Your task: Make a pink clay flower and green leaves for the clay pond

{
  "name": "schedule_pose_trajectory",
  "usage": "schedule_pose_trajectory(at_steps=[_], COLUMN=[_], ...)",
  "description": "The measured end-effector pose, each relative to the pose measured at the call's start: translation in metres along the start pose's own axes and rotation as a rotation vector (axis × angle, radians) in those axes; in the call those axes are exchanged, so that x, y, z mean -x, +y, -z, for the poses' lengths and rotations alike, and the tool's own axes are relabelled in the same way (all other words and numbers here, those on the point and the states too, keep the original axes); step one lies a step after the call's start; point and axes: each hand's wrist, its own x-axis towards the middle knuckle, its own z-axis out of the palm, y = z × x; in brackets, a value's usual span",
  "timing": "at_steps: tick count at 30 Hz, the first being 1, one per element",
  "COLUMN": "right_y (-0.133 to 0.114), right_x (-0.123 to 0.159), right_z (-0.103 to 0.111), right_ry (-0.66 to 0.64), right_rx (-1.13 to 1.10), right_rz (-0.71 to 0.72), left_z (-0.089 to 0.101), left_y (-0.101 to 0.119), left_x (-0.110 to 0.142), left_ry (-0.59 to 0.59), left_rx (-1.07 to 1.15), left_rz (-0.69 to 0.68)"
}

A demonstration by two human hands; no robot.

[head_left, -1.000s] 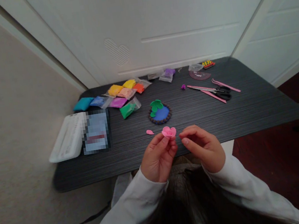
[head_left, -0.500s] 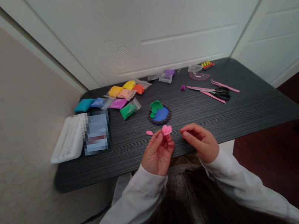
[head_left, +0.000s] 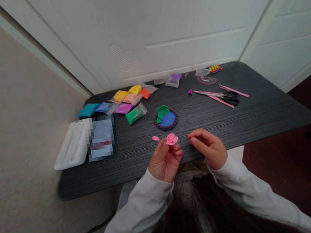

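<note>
A small pink clay flower (head_left: 171, 139) with cupped petals is pinched between the thumb and fingers of my left hand (head_left: 164, 162), low over the front of the table. Just beyond those fingertips, a loose pink petal (head_left: 155, 138) lies on the tabletop. My right hand (head_left: 210, 149) hovers to the right of the flower, its fingers loosely curled, thumb and forefinger slightly apart and nothing visible between them. Behind the flower sits a round blue clay disc (head_left: 169, 119) with a brown beaded rim and green clay leaves (head_left: 162, 110) at its back left.
Bags of coloured clay, including a green one (head_left: 134, 115), lie at the back left. A white tray (head_left: 73, 144) is at the left edge. Black-handled scissors (head_left: 231, 98) and pink tools (head_left: 235, 90) rest on the right, near a purple clay bit (head_left: 189, 92).
The flower has tipped in my left fingers, so more of its cupped inside shows, and it sits slightly lower and farther left. My right hand has barely moved.
</note>
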Motion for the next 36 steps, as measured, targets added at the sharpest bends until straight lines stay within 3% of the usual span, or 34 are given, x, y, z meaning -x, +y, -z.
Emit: schedule_pose_trajectory(at_steps=[12, 17, 22, 27, 36], right_y=[0.0002, -0.0003, -0.001, -0.0014, -0.0012], right_x=[-0.0001, 0.0001, 0.0003, 0.0, 0.0075], right_z=[0.0012, 0.0014, 0.0011, 0.0014, 0.0015], right_ry=[-0.014, -0.02, -0.023, -0.031, -0.134], right_rx=[0.019, 0.019, 0.024, 0.026, -0.069], right_rz=[0.018, 0.016, 0.005, 0.015, 0.044], left_z=[-0.003, -0.0028, -0.0019, 0.0008, 0.0056], left_y=[0.0007, 0.0007, 0.0002, -0.0005, -0.0021], left_x=[0.0005, 0.0004, 0.0003, 0.0002, -0.0025], left_ry=[0.06, 0.02, 0.055, -0.002, 0.026], left_rx=[-0.021, 0.025, 0.007, 0.006, -0.193], left_rz=[0.028, 0.03, 0.03, 0.05, -0.052])
